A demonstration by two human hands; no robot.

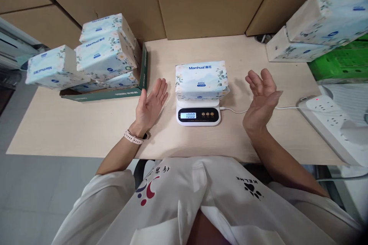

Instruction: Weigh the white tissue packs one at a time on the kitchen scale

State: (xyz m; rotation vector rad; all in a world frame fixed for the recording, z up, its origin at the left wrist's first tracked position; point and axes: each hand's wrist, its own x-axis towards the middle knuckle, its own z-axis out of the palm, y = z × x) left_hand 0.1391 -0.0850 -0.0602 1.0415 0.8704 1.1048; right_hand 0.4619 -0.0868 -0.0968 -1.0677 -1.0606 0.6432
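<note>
A pack of Manhua tissues [201, 79] lies on a small white digital scale [198, 115] in the middle of the pale wooden table [86, 126]. The scale's lit display reads 100.0. My left hand [151, 105] hovers open, palm turned inward, a little left of the pack; a watch is on its wrist. My right hand [261, 97] is open too, palm facing left, to the right of the pack. Neither hand touches the pack or the scale.
Several tissue packs [106, 51] are piled on a dark green tray [115, 93] at the back left. Two more packs [316, 26] sit at the back right above a green crate [342, 63]. A white power strip [330, 118] lies right; its cable [235, 111] runs to the scale. Cardboard boxes [201, 0] line the back.
</note>
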